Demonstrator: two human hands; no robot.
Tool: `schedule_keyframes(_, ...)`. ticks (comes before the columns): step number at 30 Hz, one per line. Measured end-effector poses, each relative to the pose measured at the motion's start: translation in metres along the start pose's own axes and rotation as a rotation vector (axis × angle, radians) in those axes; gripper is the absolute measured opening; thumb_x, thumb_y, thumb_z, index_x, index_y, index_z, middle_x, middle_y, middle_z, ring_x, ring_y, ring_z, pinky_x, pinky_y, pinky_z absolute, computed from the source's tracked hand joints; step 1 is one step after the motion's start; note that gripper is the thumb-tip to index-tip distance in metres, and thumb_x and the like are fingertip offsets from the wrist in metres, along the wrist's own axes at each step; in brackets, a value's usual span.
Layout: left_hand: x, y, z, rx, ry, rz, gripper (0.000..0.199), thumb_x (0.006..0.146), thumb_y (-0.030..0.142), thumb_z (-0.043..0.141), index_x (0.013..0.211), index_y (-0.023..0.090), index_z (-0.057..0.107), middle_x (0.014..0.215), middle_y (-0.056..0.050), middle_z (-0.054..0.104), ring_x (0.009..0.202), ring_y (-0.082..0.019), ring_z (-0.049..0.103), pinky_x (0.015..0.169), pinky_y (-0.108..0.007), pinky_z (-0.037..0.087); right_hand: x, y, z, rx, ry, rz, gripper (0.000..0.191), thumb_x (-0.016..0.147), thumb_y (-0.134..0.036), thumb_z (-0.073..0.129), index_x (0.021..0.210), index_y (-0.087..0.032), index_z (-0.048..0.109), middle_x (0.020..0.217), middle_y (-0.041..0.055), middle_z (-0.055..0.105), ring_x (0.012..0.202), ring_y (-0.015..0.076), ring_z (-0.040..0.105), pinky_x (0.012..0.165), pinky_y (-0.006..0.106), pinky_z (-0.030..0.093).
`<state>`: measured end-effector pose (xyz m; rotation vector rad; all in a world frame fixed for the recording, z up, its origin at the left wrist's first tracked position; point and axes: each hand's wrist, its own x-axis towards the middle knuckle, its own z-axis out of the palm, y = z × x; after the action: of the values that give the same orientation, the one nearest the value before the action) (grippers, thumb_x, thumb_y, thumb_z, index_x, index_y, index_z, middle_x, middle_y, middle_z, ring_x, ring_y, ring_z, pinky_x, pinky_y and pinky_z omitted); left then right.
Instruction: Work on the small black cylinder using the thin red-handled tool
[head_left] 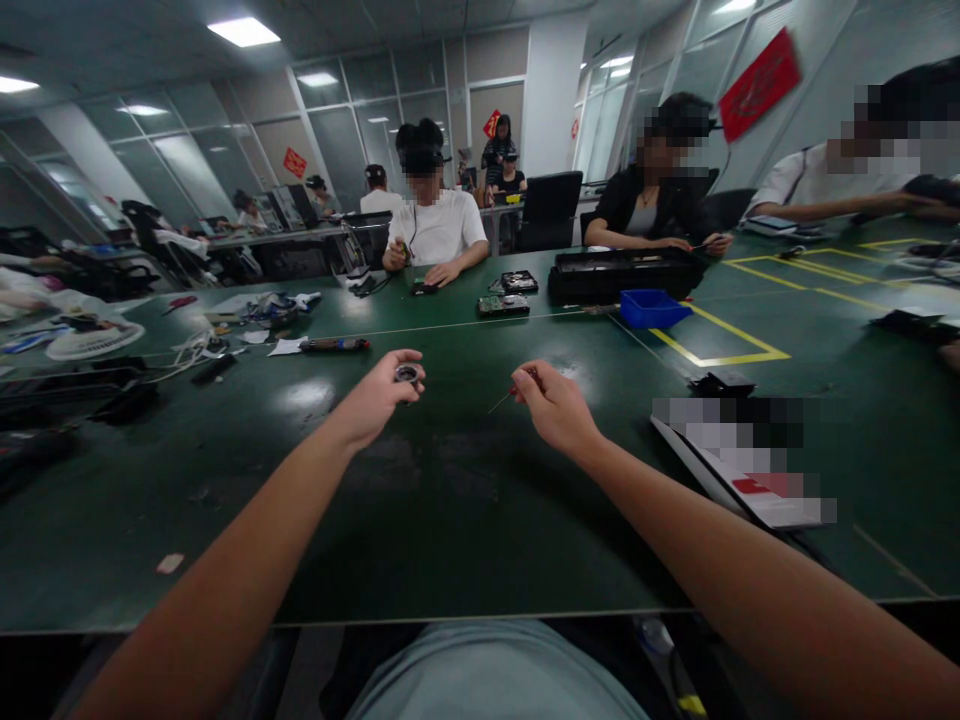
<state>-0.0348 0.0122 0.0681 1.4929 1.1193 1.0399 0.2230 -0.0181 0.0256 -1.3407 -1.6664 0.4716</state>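
Over the green table [450, 540], my left hand [379, 400] is closed around a small round metal part [406, 374] with a dark middle. My right hand [559, 405] pinches a thin screwdriver [501, 401]; its slim shaft points down and left, and a bit of reddish handle shows between the fingers. A gap separates the shaft's tip from the round part. Most of the handle is hidden by my fingers.
A dark pen-like tool [335, 344] lies beyond my left hand. Opened hard drives [504, 305], a blue bin [654, 309] and a long black housing [626, 275] stand farther back. A white-edged flat item [720, 470] lies right of my right forearm. Co-workers sit across the table.
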Motion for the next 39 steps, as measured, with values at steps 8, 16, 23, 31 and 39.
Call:
schedule_keyframes(8, -0.012, -0.03, 0.076, 0.65, -0.222, 0.098, 0.032, 0.081, 0.012, 0.061, 0.112, 0.02, 0.061, 0.108, -0.008, 0.067, 0.1, -0.025, 0.063, 0.089, -0.038, 0.049, 0.0, -0.002, 0.0, -0.015, -0.017, -0.041, 0.022, 0.097, -0.038, 0.045, 0.098, -0.022, 0.06, 0.082, 0.003, 0.069, 0.079, 0.0203, 0.065, 0.072, 0.032, 0.045)
schedule_keyframes(16, -0.007, -0.059, 0.068, 0.828, -0.197, 0.338, 0.035, 0.083, 0.008, 0.061, 0.114, 0.023, 0.067, 0.118, -0.007, 0.067, 0.111, -0.027, 0.059, 0.101, -0.045, 0.044, -0.001, -0.009, -0.003, -0.096, 0.036, -0.052, 0.028, 0.095, -0.044, 0.05, 0.083, -0.022, 0.063, 0.069, 0.0013, 0.063, 0.064, 0.0176, 0.058, 0.062, 0.031, 0.04)
schedule_keyframes(23, 0.006, -0.07, 0.058, 0.609, -0.04, 0.282, 0.039, 0.086, 0.015, 0.064, 0.125, 0.019, 0.06, 0.126, -0.009, 0.063, 0.118, -0.024, 0.057, 0.107, -0.041, 0.042, -0.001, -0.005, -0.001, 0.114, 0.07, -0.002, 0.025, 0.094, -0.041, 0.05, 0.091, -0.021, 0.064, 0.08, 0.0039, 0.07, 0.073, 0.019, 0.065, 0.068, 0.032, 0.048)
schedule_keyframes(31, 0.006, -0.071, 0.058, 0.573, -0.042, 0.278, 0.036, 0.086, 0.016, 0.065, 0.121, 0.02, 0.063, 0.125, -0.008, 0.064, 0.118, -0.023, 0.056, 0.108, -0.041, 0.04, 0.0, 0.0, 0.005, 0.267, 0.025, 0.034, 0.023, 0.093, -0.038, 0.052, 0.099, -0.019, 0.064, 0.088, 0.0064, 0.073, 0.082, 0.0202, 0.069, 0.078, 0.038, 0.054)
schedule_keyframes(39, 0.007, -0.072, 0.057, 0.536, -0.036, 0.278, 0.039, 0.086, 0.016, 0.065, 0.124, 0.021, 0.062, 0.127, -0.006, 0.064, 0.119, -0.022, 0.057, 0.109, -0.038, 0.039, -0.001, -0.001, 0.003, 0.308, 0.02, 0.051, 0.02, 0.093, -0.036, 0.052, 0.096, -0.019, 0.062, 0.087, 0.0066, 0.072, 0.082, 0.0197, 0.068, 0.077, 0.037, 0.054)
